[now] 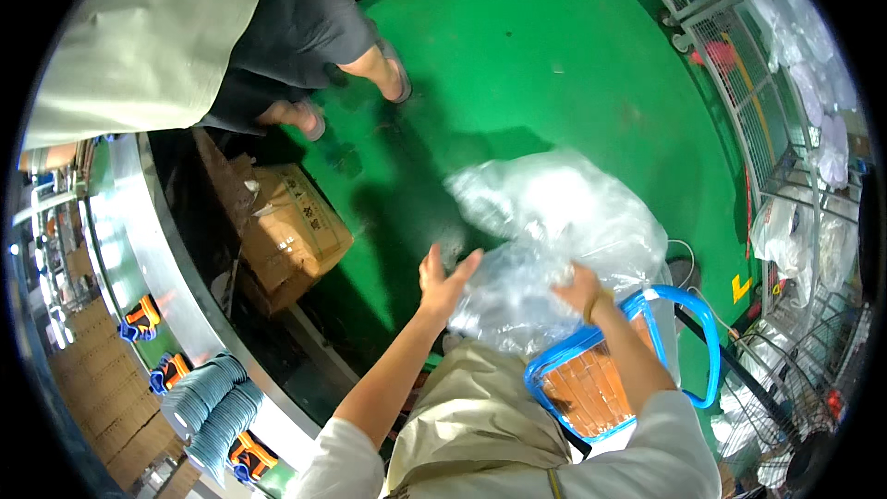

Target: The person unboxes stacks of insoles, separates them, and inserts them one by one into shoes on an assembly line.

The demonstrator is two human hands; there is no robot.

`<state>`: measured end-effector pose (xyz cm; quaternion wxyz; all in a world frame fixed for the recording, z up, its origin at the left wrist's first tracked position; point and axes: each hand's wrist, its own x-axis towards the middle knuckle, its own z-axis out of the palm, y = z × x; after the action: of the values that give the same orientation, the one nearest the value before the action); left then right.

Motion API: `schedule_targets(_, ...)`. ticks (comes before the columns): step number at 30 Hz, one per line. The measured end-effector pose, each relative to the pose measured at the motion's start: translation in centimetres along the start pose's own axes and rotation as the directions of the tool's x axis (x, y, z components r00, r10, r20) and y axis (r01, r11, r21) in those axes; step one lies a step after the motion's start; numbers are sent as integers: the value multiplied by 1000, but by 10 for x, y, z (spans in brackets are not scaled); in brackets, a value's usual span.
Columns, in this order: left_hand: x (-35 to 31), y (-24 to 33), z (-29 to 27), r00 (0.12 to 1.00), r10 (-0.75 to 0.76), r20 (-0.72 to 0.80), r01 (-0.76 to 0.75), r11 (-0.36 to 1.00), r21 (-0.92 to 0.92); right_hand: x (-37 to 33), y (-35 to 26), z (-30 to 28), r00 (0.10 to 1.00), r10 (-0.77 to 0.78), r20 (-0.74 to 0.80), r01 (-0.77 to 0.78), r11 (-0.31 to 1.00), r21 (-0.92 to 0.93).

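Observation:
A large clear plastic bag spreads out in front of my lap, crumpled at its near end. My right hand is closed on the bag's near side, its fingertips partly lost in the shiny film. At the bag's left edge is my left hand, with thumb and fingers spread and nothing gripped. Under my right forearm stands a blue-framed seat or basket with brown slats; its exact kind is hard to tell.
On my left runs a metal-edged bench carrying stacked grey-green discs and orange-and-blue items. A cardboard box sits beneath it. Another person stands ahead on the left. Wire racks with plastic bags line the right.

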<state>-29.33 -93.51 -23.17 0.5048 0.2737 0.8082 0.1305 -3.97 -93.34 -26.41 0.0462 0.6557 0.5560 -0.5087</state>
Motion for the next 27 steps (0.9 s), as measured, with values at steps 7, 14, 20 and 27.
schedule_targets(7, 36, 44, -9, 989, -13, -144, -110, 578, -808, -81, -37, -32, 1000, -19, 9, 18, 993, 113)
schedule_targets(14, -29, 23, -63, 970, 222, -100, -227, 676, -701, -24, -109, -52, 335, -414, 846, 167, 910, 379)
schedule_targets(20, -94, 32, -85, 689, 720, 89, -642, 549, 535, 75, -114, 1, 280, -291, 915, -25, 951, 309)
schedule_targets(27, -81, -38, -83, 983, -181, -37, 104, 705, -702, 28, -107, 7, 198, -327, 924, -355, 855, 379)
